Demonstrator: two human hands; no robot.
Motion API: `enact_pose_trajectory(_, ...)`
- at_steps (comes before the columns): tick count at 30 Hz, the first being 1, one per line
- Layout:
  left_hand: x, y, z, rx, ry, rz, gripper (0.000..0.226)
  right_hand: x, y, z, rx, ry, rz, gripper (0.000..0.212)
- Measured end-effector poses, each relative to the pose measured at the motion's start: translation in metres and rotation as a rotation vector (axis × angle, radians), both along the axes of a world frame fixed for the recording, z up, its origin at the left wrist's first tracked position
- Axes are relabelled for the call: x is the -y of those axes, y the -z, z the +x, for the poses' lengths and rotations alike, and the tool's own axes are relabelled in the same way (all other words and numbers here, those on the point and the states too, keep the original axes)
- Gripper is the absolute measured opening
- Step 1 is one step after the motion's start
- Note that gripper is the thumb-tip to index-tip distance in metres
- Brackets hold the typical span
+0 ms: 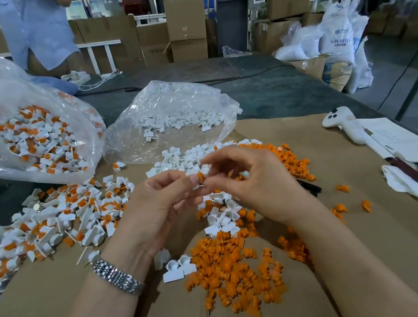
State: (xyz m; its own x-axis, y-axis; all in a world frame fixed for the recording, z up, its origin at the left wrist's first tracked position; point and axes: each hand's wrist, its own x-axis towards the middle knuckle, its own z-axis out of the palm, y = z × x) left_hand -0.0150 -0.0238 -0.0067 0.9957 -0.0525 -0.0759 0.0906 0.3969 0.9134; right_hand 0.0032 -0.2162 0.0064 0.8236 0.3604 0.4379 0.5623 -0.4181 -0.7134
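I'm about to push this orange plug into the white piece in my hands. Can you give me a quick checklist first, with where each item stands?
1. Orange plug pinched by the right hand: ok.
2. White housing held by the left hand: ok, though fingers hide most of it.
3. Plug lined up with the housing's socket: cannot tell, because fingers cover the joint.
4. Loose orange plugs on the cardboard in front: ok.
5. Loose white housings just behind the hands: ok.
6. Assembled heap on the left, ready to take the finished piece: ok.
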Motion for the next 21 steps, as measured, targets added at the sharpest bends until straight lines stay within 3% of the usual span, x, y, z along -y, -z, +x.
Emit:
enact_pose_trajectory(2,-0.001,0.000,0.001,-0.010,-0.008,-0.042,0.005,0.009,-0.002,0.006,-0.031,0.155,-0.070,0.040)
enact_pose_trajectory(5,-0.006,0.001,0.002,-0.019,-0.044,-0.052,0.014,0.026,0.002,0.015,-0.122,0.510,-0.494,0.056)
enact_pose_trajectory(8,-0.008,0.001,0.002,0.008,-0.050,0.009,0.015,0.032,0.010,0.018,-0.329,0.574,-0.802,0.067)
enact_pose_trajectory(10,-0.008,0.001,0.001,0.023,-0.031,0.035,0.015,0.032,0.012,0.019,-0.320,0.569,-0.868,0.056)
enact_pose_trajectory(16,-0.005,0.001,0.001,0.023,-0.052,0.014,0.009,0.030,0.002,0.016,-0.252,0.538,-0.655,0.027)
enact_pose_trajectory(21,-0.006,0.003,0.003,0.083,-0.078,-0.021,0.005,0.026,-0.027,-0.001,-0.288,0.245,-0.274,0.018)
